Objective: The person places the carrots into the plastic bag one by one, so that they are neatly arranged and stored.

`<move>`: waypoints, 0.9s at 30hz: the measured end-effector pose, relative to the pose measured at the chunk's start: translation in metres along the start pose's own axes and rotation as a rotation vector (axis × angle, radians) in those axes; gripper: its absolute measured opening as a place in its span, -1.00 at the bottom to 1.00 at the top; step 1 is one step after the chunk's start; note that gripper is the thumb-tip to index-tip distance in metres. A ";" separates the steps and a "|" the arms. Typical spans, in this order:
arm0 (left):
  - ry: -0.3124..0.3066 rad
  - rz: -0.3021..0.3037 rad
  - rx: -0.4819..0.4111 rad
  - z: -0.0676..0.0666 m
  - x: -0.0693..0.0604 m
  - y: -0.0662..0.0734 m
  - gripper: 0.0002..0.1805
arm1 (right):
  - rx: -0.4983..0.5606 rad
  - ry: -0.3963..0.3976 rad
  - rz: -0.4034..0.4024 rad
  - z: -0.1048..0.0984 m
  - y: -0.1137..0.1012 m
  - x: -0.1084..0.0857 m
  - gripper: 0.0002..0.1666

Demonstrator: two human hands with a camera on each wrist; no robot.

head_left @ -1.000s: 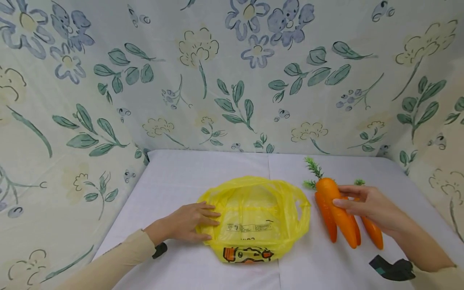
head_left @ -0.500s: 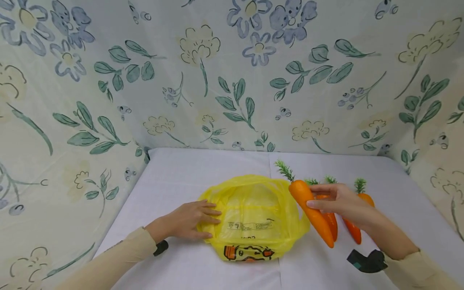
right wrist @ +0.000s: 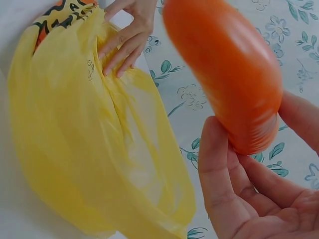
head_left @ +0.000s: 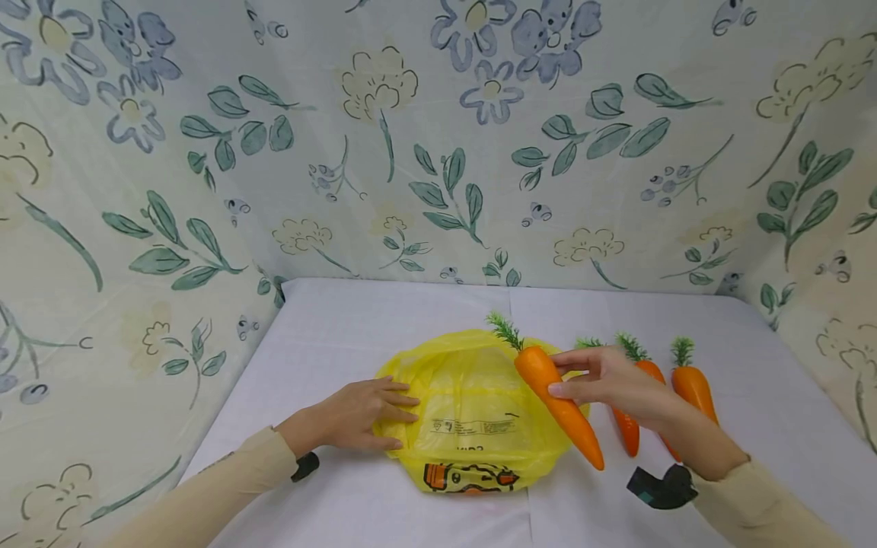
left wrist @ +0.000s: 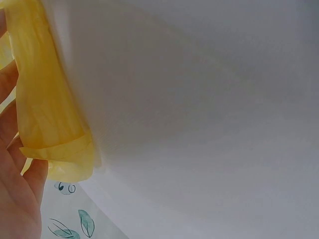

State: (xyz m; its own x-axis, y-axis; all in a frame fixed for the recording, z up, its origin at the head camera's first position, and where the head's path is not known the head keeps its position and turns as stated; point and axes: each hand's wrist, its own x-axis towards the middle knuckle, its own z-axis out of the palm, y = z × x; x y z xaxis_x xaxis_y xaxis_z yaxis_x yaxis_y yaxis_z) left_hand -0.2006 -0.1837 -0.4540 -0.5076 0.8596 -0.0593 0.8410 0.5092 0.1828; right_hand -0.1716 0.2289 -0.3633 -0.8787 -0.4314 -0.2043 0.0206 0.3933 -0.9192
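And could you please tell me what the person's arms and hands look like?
The left hand and right hand are bare, without gloves. The left sleeve and right sleeve are long and beige. A small black piece shows beside the left sleeve; beside the right sleeve is an angular black piece with a teal patch.

on the yellow bag (head_left: 473, 403) there is a line of small print (head_left: 479, 428), too tiny for reading. under it stand some larger dark letters (head_left: 470, 449), partly hidden, so the word is not possible to read.
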 end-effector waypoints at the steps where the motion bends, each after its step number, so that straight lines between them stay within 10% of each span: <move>1: 0.001 0.002 0.001 0.000 0.000 0.000 -0.46 | 0.002 -0.004 0.001 0.002 0.000 0.001 -0.26; 27: 0.009 0.021 0.032 0.001 0.003 -0.002 -0.46 | 0.032 -0.140 0.061 0.051 0.009 0.030 -0.37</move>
State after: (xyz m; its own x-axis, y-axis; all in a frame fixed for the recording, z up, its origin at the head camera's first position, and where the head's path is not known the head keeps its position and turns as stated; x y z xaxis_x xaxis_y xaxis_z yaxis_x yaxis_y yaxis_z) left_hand -0.2037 -0.1817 -0.4551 -0.4910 0.8699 -0.0473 0.8571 0.4920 0.1526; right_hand -0.1732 0.1787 -0.3949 -0.8003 -0.5176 -0.3026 0.0888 0.3967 -0.9136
